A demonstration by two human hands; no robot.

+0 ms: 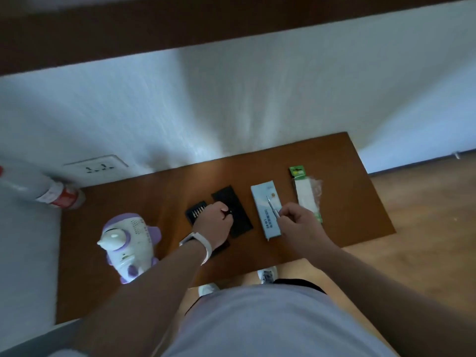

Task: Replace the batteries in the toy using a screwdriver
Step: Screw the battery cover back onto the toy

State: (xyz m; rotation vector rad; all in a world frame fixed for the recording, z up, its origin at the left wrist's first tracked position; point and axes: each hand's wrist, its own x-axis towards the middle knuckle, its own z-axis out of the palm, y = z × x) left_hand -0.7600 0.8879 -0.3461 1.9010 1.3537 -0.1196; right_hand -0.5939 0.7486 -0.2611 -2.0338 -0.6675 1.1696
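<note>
Looking straight down at the table (334,176) now. Over on the left, near the front edge, the toy (128,243), purple and white, well apart from both hands. Out with the left hand (215,224), white band (206,244) at the wrist, fingers curled tight into a fist over the black case (240,210). Something small and dark at the fingertips, but cannot tell whether pinched or merely touched. Just left of that fist, the bit tray (195,213), silver bits in a row.

Across to the right hand (296,220) — fingers and thumb closed round the screwdriver (271,206), slim and silver, tip end away toward the wall (257,112). Held above the pale blue box (265,202), flat on the table just beside the case.

Further right, the battery pack (305,199), green at the top, wrapper crinkled, lying near the right hand. Off at the table's far left corner, a bottle (54,195) with a red label, by the wall. Beside it on the wall, a socket (96,167). Down at the bottom — grey shirt (257,325), two white shoes (268,273) on the wooden floor (425,215).
</note>
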